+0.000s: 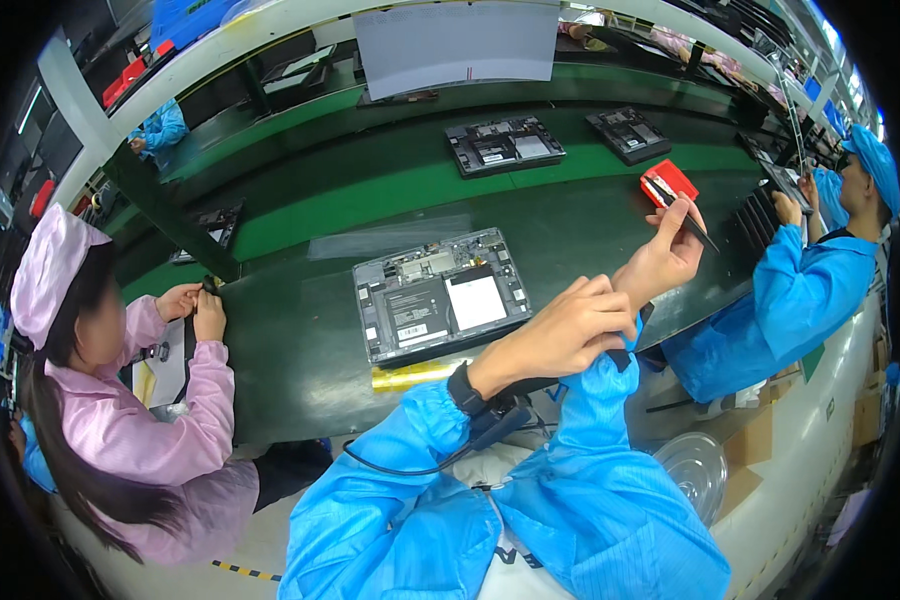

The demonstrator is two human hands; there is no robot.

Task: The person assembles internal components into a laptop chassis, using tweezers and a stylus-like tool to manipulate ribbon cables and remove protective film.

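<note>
An opened grey laptop [440, 295], its bottom cover off and its boards showing, lies on the dark green belt [300, 340] in front of me. My right hand [662, 258] is raised to its right and pinches thin dark tweezers [698, 230]. My left hand [560, 335] is closed on the blue cuff [610, 372] of my right sleeve. A black wrist strap [467, 392] with a cord sits on my left wrist.
A person in pink [120, 400] works at the left with small parts. A person in blue [820, 280] sits at the right. A red box [670, 182], two more opened units [503, 145] [630, 133], a yellow strip [410, 375] and a clear film [390, 237] lie on the belt.
</note>
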